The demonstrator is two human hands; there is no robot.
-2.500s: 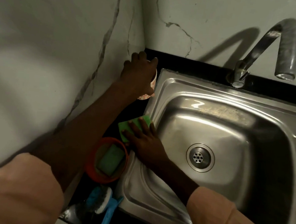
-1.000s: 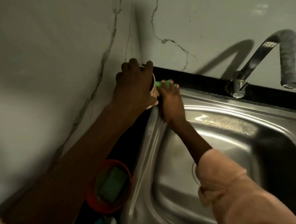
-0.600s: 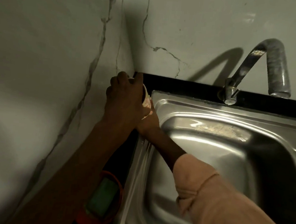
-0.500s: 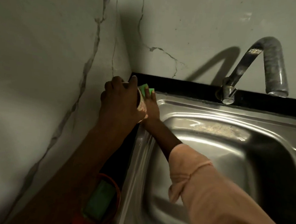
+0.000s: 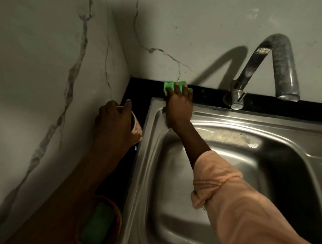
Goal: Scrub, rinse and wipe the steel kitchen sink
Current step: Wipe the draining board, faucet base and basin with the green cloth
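The steel sink (image 5: 234,129) fills the right half of the view, its drain hidden under my right sleeve. My right hand (image 5: 178,105) presses a green scrub pad (image 5: 172,85) against the black counter strip just behind the sink's back left corner. My left hand (image 5: 114,127) grips a white paper cup with orange print (image 5: 137,128) and holds it tilted on the black counter left of the sink rim.
A curved steel tap (image 5: 269,71) rises from the black counter strip (image 5: 295,109) at the back right. A red round dish holding a green sponge (image 5: 97,227) sits on the counter at the lower left. Marble walls close the left and back sides.
My right hand slid the green pad from the sink's left rim beside the cup up and right onto the back counter strip. My left hand drew the cup back from the corner along the counter.
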